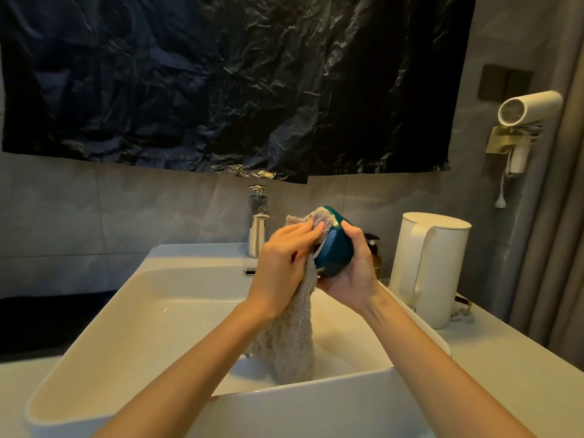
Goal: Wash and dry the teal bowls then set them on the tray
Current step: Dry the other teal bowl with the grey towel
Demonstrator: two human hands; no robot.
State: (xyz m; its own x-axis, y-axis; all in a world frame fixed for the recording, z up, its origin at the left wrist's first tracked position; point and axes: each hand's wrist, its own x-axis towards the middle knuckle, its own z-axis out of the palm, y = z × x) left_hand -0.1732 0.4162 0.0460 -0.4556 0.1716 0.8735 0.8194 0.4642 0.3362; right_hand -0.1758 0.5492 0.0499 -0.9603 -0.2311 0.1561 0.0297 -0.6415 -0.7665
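Note:
A teal bowl (335, 251) is held on its side above the white sink (132, 314), its opening turned left. My right hand (350, 273) grips it from the right and beneath. My left hand (281, 263) presses a beige fluffy towel (294, 336) into the bowl's mouth and over its rim. The towel's loose end hangs down into the basin. No tray and no other bowl are in sight.
A chrome faucet (257, 222) stands behind the hands. A white electric kettle (426, 267) and a dark pump bottle (374, 254) sit on the counter to the right. A hair dryer (524, 112) hangs on the right wall. Black plastic sheeting (221, 83) covers the wall above.

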